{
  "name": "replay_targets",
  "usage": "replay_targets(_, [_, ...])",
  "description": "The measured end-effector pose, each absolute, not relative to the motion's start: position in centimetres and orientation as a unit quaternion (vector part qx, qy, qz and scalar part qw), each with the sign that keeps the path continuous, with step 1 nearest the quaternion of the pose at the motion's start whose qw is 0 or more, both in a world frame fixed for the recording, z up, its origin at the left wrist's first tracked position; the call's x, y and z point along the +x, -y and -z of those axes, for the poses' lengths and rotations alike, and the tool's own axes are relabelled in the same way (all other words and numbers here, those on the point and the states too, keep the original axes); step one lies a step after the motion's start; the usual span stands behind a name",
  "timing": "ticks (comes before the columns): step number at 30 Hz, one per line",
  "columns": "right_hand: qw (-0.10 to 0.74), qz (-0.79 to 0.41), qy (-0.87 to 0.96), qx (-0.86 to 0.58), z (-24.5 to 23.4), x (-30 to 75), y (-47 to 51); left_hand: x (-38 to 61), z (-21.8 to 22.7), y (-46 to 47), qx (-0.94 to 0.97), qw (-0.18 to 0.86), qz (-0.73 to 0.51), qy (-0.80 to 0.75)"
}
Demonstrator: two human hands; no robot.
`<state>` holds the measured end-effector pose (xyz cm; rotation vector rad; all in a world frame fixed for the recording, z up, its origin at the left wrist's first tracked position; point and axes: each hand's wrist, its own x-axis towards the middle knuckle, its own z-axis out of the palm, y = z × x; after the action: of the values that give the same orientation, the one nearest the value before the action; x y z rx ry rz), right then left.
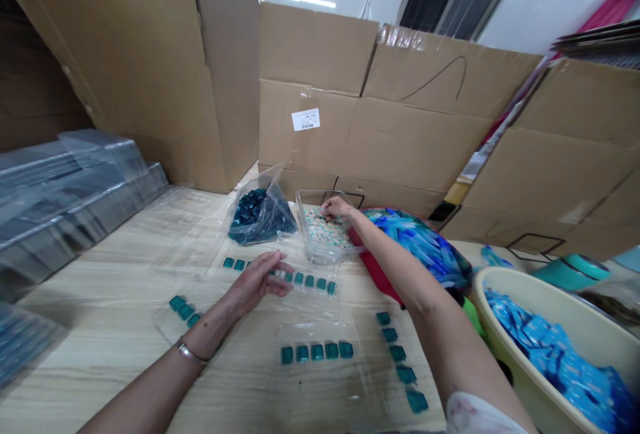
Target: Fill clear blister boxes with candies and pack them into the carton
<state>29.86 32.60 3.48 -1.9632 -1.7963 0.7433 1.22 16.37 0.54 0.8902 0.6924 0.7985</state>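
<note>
My right hand (336, 208) reaches into a clear plastic container (325, 257) of small white, green and orange bits (327, 233). Its fingers are pinched together, and what is between them is too small to make out. Over a row of teal square pieces (310, 281) on a clear plastic sheet hovers or rests my left hand (263, 277), fingers loosely apart, covering part of that row. Nearer me, several teal squares (317, 353) line up on another clear sheet. Similar rows (397, 354) lie at the right and by my left forearm (185, 312).
A clear bag of dark teal pieces (253, 217) stands left of the container. Stacked clear plastic cases (90, 194) fill the left side. To the right are a red bag of blue strips (415, 241) and a cream basin (525, 374) holding blue packets. Cardboard (400, 141) walls the back.
</note>
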Motion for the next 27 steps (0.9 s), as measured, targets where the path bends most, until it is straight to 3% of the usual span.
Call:
replay_targets(5, [0.182,-0.316,0.604,-0.709,-3.1,29.2,-32.4,1.2,-0.5,-16.3,0.410,0.772,-0.367,-0.320])
replay_targets(12, [0.162,-0.286,0.597,-0.731,-2.5,27.9,-32.3,1.2,-0.3,-16.5,0.410,0.772,-0.368,-0.318])
replay_targets(27, [0.225,-0.362,0.543,-0.724,-6.1,30.7,-31.2,1.2,-0.7,-16.3,0.411,0.773,-0.367,-0.314])
